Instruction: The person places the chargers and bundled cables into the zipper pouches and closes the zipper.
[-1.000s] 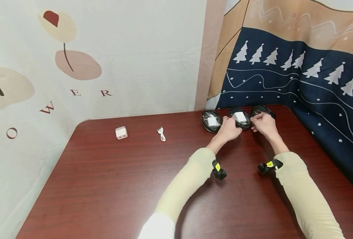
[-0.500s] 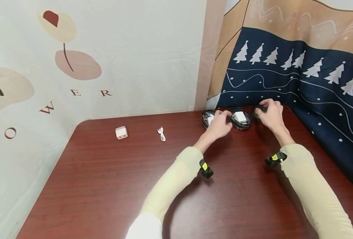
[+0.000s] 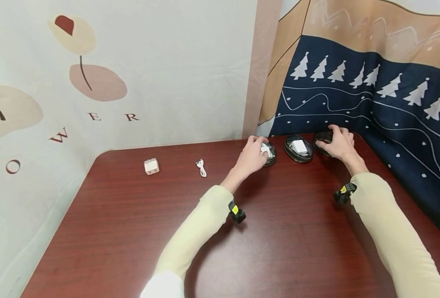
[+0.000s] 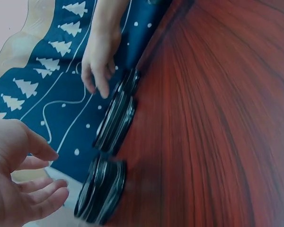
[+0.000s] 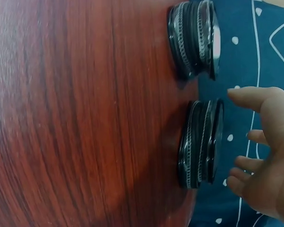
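Three round black zip cases stand in a row at the table's back right. Over the left case [image 3: 273, 157] is my left hand [image 3: 250, 158], partly covering it and a white block there. In the left wrist view that hand's loosely bent fingers hold nothing, beside the nearest case [image 4: 100, 191]. The middle case [image 3: 293, 155] shows a white charger-like block [image 3: 299, 147]; I cannot tell whether it lies inside or on top. My right hand [image 3: 340, 145] hovers with spread fingers over the right case [image 3: 323, 138]. A gap shows between hand and case [image 5: 201, 146] in the right wrist view.
A white plug charger [image 3: 151, 166] and a small bundled white cable [image 3: 201, 167] lie apart on the left of the reddish-brown table [image 3: 130, 231]. A pale printed cloth [image 3: 182, 74] and a dark blue tree-patterned cloth [image 3: 354, 103] hang behind the table's edge.
My left hand has moved left, from beside the middle case to the left case. My right hand has shifted right and up from between the middle and right cases to over the right one.
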A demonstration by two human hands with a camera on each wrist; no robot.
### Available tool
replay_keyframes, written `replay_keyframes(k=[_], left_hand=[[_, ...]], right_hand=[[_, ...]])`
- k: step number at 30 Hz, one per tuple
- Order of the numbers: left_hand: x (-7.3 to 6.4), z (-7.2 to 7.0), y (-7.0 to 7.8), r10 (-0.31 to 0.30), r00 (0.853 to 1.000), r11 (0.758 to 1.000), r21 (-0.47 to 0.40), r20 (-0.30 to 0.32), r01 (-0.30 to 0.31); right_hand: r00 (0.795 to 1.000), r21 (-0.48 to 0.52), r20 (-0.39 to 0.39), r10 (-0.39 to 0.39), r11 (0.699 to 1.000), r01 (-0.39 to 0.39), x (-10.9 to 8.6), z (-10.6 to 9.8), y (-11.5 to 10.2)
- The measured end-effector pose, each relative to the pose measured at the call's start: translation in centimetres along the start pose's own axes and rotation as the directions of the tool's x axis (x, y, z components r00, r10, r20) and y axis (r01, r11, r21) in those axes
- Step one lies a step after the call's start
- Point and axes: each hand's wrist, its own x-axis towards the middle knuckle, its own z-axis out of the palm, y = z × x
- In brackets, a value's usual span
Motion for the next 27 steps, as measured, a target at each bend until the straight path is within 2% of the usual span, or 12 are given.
replay_keyframes(k=[5,13,20,27], left_hand=[[-0.7,-1.3,-1.7,-0.01,0.999,0.999,0.042,-0.046,0.012],[-1.9,-3.4,-4.0,-0.091,0.992,0.991,0.089,-0.093,0.099],[-3.3,-5.3,-6.3,-0.147,0.98,0.977,0.137,-0.133,0.165],[-4.7,-6.3,-8.8,-0.214,0.962,0.958,0.157,-0.168,0.24]], right_hand=[[0.999,-0.028,0.052,0.011,1.0,-0.009,0.4,0.2,0.5],[0.991,-0.058,0.121,0.053,0.997,-0.046,0.8,0.5,0.5],[0.99,-0.047,0.117,0.08,0.996,-0.075,0.8,0.5,0.7],[0.986,-0.059,0.141,0.091,0.995,-0.084,0.8,0.4,0.9]])
